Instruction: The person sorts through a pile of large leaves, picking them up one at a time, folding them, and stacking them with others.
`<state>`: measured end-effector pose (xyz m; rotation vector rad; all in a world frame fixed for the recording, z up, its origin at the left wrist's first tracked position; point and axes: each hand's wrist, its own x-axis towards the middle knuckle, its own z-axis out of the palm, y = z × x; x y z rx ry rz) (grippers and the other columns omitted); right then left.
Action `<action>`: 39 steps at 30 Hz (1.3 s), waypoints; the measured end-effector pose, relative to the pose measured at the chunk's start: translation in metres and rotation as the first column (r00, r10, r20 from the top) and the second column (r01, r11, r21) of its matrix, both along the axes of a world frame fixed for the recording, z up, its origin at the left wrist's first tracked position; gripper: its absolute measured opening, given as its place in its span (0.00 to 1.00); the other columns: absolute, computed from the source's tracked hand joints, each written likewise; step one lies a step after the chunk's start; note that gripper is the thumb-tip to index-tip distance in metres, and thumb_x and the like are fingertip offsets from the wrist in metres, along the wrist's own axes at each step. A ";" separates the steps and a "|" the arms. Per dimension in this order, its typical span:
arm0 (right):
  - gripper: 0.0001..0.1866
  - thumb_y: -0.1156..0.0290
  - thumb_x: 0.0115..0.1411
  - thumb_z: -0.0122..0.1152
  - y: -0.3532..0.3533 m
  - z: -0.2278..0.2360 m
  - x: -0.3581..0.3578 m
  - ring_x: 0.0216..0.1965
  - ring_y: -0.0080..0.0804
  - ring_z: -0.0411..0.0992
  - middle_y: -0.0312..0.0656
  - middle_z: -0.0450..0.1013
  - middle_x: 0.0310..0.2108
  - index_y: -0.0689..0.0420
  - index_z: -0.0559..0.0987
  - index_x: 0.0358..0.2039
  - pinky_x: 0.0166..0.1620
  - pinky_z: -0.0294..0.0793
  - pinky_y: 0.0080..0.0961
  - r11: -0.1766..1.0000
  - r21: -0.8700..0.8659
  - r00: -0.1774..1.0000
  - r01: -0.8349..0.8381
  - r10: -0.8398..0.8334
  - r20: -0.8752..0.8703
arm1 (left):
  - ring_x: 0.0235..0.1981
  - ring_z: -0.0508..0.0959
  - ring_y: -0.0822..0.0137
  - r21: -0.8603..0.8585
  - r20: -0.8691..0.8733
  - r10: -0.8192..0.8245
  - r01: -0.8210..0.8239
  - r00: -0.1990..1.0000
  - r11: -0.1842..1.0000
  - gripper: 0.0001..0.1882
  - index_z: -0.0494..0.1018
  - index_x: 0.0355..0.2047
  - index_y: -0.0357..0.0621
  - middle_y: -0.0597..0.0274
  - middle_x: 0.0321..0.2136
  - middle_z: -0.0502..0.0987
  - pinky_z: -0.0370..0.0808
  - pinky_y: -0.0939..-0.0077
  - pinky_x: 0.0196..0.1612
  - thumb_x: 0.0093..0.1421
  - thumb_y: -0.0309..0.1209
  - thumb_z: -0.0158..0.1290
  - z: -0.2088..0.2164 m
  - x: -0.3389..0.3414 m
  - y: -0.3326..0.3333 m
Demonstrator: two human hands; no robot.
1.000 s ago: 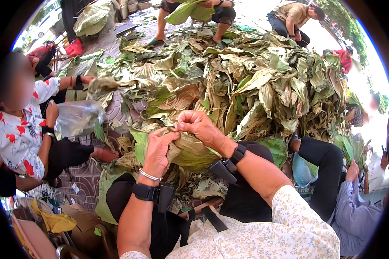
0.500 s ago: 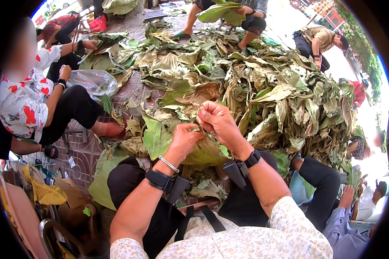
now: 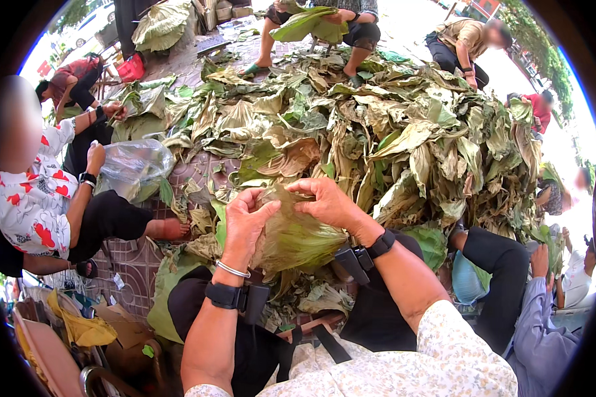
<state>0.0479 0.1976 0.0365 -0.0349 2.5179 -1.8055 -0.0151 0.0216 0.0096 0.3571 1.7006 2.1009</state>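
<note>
A large, pale green-brown leaf [image 3: 298, 241] with ribs fanning out hangs between my hands, over my lap. My left hand [image 3: 245, 218] pinches its upper edge on the left, thumb against fingertips. On the other side, the fingers and thumb of my right hand [image 3: 328, 206] are closed on the same edge. Part of the leaf lies behind my wrists. Just beyond my hands rises a broad heap of wilted and dried leaves [image 3: 404, 126], mostly dull green and tan. Flatter leaf pieces lie beneath the held one, near my knees.
To the left sits a person in a patterned shirt [image 3: 40, 205], beside a clear plastic bag [image 3: 136, 165]. Others work around the heap, one holding a green leaf [image 3: 304, 25]. A pink chair back [image 3: 49, 354] and yellow cloth [image 3: 83, 324] stand at lower left. Another sleeve [image 3: 543, 331] shows at lower right.
My hands have moved apart from close together, with the left shifting left. The leaf is now spread between them. The whole view has tilted slightly.
</note>
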 end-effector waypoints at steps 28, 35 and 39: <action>0.08 0.75 0.51 0.62 -0.009 0.019 0.006 0.24 0.23 0.67 0.41 0.72 0.24 0.62 0.75 0.31 0.29 0.67 0.21 0.981 0.168 0.971 0.097 -0.057 -0.231 | 0.23 0.68 0.85 -0.179 -0.069 -0.182 0.167 0.981 0.970 0.06 0.75 0.32 0.34 0.74 0.23 0.74 0.66 0.89 0.26 0.55 0.24 0.55 0.005 0.003 -0.007; 0.10 0.73 0.49 0.63 -0.011 0.014 0.004 0.23 0.30 0.69 0.43 0.71 0.21 0.62 0.74 0.32 0.29 0.67 0.24 0.991 0.117 0.970 0.065 -0.035 -0.242 | 0.18 0.62 0.86 -0.150 -0.109 -0.149 0.132 0.983 0.980 0.05 0.75 0.29 0.33 0.76 0.18 0.70 0.58 0.87 0.19 0.55 0.24 0.54 0.000 0.006 -0.003; 0.09 0.73 0.51 0.61 -0.012 0.017 0.006 0.24 0.35 0.70 0.45 0.72 0.23 0.61 0.74 0.33 0.29 0.68 0.26 0.987 0.150 0.975 0.064 -0.030 -0.221 | 0.18 0.62 0.85 -0.137 -0.112 -0.164 0.148 0.980 0.979 0.07 0.75 0.29 0.33 0.77 0.17 0.69 0.58 0.87 0.19 0.56 0.26 0.53 0.003 0.006 -0.005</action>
